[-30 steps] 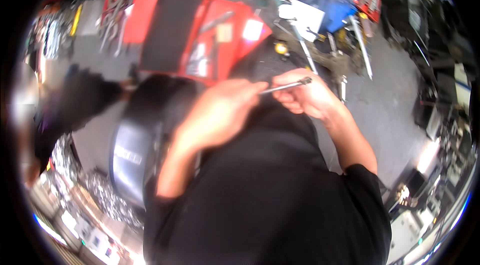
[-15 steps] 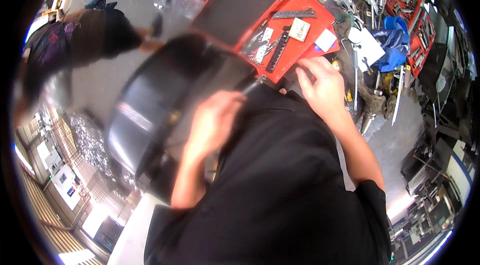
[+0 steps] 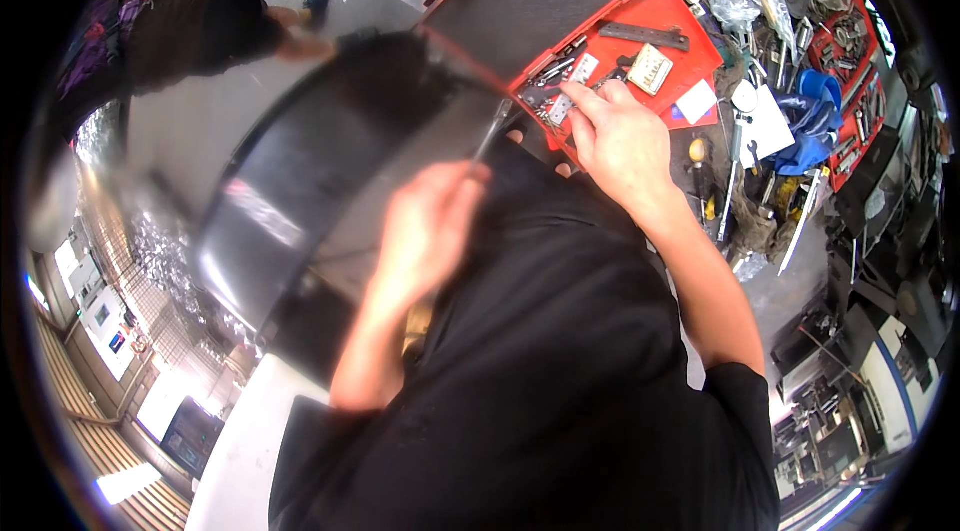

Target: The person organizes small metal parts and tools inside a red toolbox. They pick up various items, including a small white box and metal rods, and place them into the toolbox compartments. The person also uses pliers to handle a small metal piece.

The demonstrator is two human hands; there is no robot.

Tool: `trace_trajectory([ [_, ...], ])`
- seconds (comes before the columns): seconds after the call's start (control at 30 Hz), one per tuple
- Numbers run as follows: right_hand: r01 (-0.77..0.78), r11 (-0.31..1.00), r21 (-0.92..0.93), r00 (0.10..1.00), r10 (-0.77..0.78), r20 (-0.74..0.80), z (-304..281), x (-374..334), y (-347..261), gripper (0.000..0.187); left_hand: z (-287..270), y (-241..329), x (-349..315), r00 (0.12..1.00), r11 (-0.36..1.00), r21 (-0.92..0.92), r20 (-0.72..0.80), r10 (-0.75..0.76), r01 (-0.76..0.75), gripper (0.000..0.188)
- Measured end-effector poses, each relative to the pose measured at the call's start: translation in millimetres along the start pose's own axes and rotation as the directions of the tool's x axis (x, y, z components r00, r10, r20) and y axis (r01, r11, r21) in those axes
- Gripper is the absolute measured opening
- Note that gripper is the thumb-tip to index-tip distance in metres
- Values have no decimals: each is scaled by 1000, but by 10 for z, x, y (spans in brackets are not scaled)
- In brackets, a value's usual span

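Note:
My left hand (image 3: pixel 432 221), blurred, is closed around a slim metal wrench (image 3: pixel 490 133). The wrench's wider head points away from me, toward the near corner of a red toolbox (image 3: pixel 690 71). Over that toolbox's near edge reaches my right hand (image 3: pixel 625 146), with forefinger and thumb apart. Its fingertips are beside a pale perforated strip (image 3: pixel 572 103) inside the box; I see nothing held in them. Small tools, a dark flat bar (image 3: pixel 643 35) and a cream-coloured case (image 3: pixel 651 69) also lie in the box. Its dark-lined lid (image 3: pixel 545 1) stands open on the far side.
A large glossy black curved piece (image 3: pixel 300 181) fills the left, close to my left hand. Beyond it another person (image 3: pixel 200 26) is partly visible. On the right are a screwdriver (image 3: pixel 698 156), a blue cloth (image 3: pixel 805 126), a white paper (image 3: pixel 765 131) and a red tray of tools (image 3: pixel 855 81).
My right hand has moved left, from beside the toolbox's near right edge to over its contents. The wrench in my left hand now points more steeply away from me. The whole view has shifted.

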State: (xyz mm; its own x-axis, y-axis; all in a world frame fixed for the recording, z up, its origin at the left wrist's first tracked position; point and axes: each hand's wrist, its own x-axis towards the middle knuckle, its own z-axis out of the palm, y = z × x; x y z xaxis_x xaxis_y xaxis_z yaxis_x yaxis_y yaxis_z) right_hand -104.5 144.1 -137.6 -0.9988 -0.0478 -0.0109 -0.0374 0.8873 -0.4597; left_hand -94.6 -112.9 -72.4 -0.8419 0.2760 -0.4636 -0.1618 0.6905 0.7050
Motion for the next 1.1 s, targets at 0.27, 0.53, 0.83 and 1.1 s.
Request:
trace_trajectory([
  [0.27,30,999,44,999,-28,-42,18,45,63,17,-50,-14,94,998,998,-34,17,-52,53,23],
  [0.53,38,999,22,994,-40,98,-52,177,75,15,-69,-6,150,1000,1000,-16,22,9,-9,25],
  [0.83,-274,693,667,945,324,50,-296,-44,-33,17,-121,247,181,997,998,-60,69,23,-18,24],
  [1.1,-348,175,921,895,353,272,-923,-291,-607,20,-196,590,65,984,991,-95,146,105,-92,23],
])
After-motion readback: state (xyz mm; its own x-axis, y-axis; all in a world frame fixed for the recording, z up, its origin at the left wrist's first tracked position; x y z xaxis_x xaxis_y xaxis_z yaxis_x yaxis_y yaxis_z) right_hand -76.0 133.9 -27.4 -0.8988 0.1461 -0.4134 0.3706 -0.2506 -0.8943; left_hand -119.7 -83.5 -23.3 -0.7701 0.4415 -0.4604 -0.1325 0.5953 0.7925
